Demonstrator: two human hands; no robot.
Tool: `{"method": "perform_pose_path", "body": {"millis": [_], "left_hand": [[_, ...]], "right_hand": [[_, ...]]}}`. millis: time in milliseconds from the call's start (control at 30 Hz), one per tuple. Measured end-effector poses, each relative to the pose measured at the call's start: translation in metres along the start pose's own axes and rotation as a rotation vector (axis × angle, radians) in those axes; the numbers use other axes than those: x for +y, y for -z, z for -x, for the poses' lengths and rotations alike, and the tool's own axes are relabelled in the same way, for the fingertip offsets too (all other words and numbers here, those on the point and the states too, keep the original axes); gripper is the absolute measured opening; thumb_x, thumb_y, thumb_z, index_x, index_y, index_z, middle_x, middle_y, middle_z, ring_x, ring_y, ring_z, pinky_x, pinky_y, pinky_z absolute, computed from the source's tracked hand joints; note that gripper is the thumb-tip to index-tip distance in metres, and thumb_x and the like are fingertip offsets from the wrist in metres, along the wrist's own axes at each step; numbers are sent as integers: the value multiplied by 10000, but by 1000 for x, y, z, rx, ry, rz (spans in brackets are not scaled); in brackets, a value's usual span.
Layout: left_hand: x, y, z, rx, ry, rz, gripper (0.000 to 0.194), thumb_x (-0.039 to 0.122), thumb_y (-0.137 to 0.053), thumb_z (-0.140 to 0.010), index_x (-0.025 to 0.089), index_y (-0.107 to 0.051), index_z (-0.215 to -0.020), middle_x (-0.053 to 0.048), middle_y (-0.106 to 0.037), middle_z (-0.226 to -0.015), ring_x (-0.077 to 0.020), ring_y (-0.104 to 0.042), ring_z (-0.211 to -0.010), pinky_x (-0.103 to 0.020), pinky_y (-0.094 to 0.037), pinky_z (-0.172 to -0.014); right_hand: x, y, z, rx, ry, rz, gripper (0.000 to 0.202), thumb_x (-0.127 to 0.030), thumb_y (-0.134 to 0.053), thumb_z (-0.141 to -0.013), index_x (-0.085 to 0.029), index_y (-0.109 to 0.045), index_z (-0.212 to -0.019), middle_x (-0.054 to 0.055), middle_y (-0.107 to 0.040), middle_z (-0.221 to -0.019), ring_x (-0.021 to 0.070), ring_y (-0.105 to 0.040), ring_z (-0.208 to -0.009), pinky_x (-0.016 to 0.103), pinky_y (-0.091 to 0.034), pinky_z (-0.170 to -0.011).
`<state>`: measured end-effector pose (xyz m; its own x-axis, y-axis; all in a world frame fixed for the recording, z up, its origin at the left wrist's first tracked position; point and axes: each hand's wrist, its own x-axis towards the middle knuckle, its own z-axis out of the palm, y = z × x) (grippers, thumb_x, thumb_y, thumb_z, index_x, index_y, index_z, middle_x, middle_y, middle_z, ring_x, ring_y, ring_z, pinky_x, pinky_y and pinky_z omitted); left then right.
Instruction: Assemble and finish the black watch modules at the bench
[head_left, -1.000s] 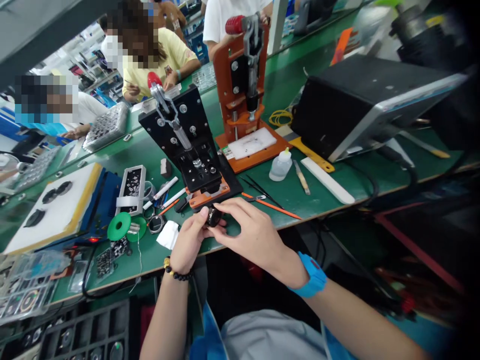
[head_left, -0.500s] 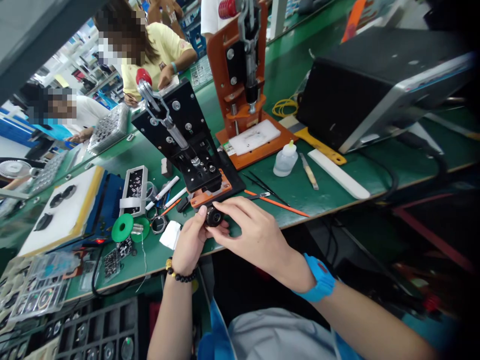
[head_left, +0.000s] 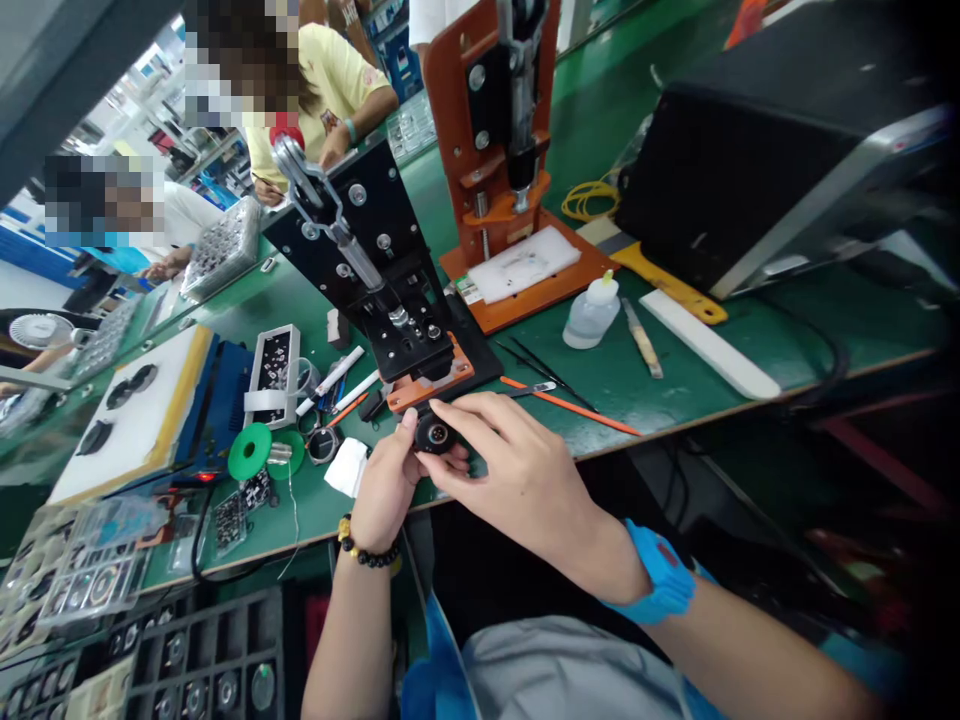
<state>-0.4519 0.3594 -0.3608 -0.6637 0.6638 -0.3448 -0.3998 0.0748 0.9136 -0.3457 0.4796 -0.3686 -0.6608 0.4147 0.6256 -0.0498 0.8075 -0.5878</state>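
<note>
Between my two hands is a round black watch case (head_left: 434, 434), its back with small metal dots turned up toward me. My left hand (head_left: 386, 472) grips it from the left, thumb on its edge and fingers underneath. From the other side, my right hand (head_left: 517, 475) pinches the rim with thumb and index finger. Just beyond stands a black toggle press (head_left: 375, 250) with an orange base plate (head_left: 431, 385). Another round watch case (head_left: 323, 444) lies on the bench left of my hands, beside a crumpled white wipe (head_left: 346, 467).
An orange press (head_left: 465, 130), a clear bottle (head_left: 592, 312), a knife (head_left: 642, 338) and a black machine (head_left: 750, 170) stand or lie to the right. Leftward are a green solder spool (head_left: 250, 452), a parts box (head_left: 271, 372) and a blue heating plate (head_left: 225, 400). Co-workers sit across the bench.
The watch case has been tilted, so its back with the metal dots now shows more fully. Both hands keep their hold. The whole view has shifted slightly.
</note>
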Motion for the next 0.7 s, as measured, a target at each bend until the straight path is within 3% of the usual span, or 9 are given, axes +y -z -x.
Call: {"method": "perform_pose_path", "body": {"millis": [267, 400, 567, 700], "left_hand": [[-1, 2, -1, -5, 21, 52, 520, 519, -674, -979, 157, -685, -1352, -95, -798, -1091, -232, -775, -923, -305, -642, -790], [-1, 1, -1, -25, 31, 49, 568, 592, -658, -965, 165, -697, -1338, -95, -800, -1070, -253, -773, -959, -339, -645, -828], [3, 1, 0, -83, 27, -14, 564, 645, -702, -908, 108, -791, -1054, -123, -789, -962, -274, -765, -958, -360, -643, -842], [4, 2, 1, -127, -44, -61, 478, 545, -779, -889, 149, -775, -1158, -97, -780, -1021, -231, -760, -940, -295, -630, -802]], "right_hand": [[1, -1, 1, 6, 13, -7, 325, -238, -729, -932, -139, -694, -1239, 97, -747, -1095, 269, -726, -971, 402, -632, -840], [2, -1, 3, 6, -9, -42, 332, -239, -728, -926, -159, -688, -1245, 96, -751, -1125, 275, -732, -1004, 409, -637, -876], [13, 0, 5, -27, -53, -236, 410, -179, -712, -897, -204, -654, -1302, 72, -730, -1250, 242, -716, -1132, 383, -614, -1001], [23, 4, 8, -90, -26, -392, 447, -125, -707, -905, -223, -626, -1333, 63, -697, -1319, 204, -683, -1219, 334, -576, -1079]]}}
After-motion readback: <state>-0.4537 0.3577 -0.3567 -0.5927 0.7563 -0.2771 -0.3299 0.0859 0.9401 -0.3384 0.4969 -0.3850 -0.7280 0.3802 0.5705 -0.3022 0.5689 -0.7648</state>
